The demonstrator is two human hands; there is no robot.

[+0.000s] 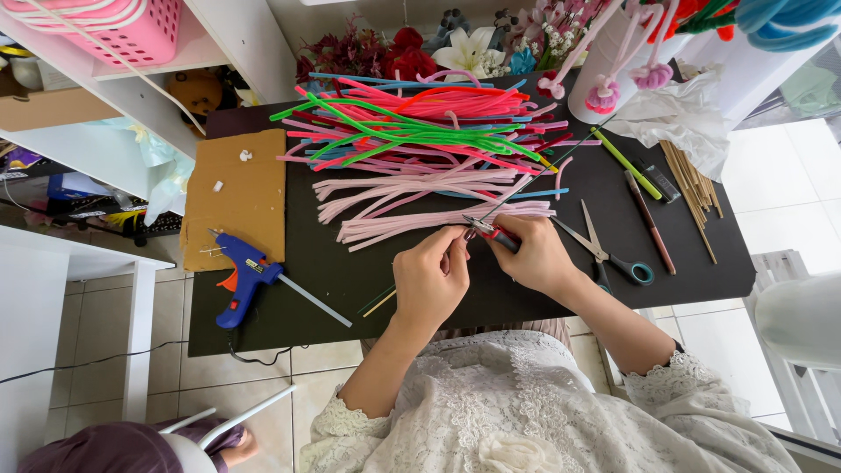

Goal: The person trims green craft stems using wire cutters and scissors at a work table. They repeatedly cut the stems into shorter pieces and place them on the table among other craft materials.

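My right hand grips small red-handled pliers at the near middle of a black table. The plier jaws close on a thin dark wire that slants up to the right. My left hand pinches something small beside the plier tips; what it holds is hidden by the fingers. Just beyond both hands lie pale pink pipe cleaners, and farther back a heap of mixed-colour pipe cleaners.
A blue glue gun lies left by a cardboard sheet. Scissors, pens and wooden skewers lie right. Artificial flowers and a white container stand at the back. Another person's head shows bottom left.
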